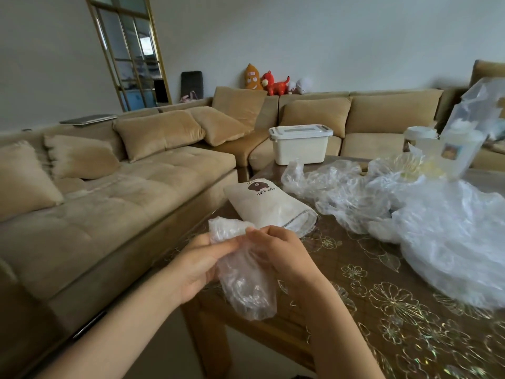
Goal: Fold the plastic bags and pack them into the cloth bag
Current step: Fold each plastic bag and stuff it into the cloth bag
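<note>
One crumpled clear plastic bag (246, 285) hangs between my hands in the lower middle of the frame, above the near corner of the table (382, 310). My left hand (199, 266) pinches its upper part between thumb and fingers, and my right hand (278, 250) curls over it from the other side, gripping the same bunched top. Just beyond my fingertips the cloth bag (267, 206) lies flat on the table, its open mouth turned toward me. To its right a heap of loose plastic bags (437, 236) spreads across the tabletop. Further up sits a white lidded box (300, 144), with the tan sofa (123, 201) filling the left.
</note>
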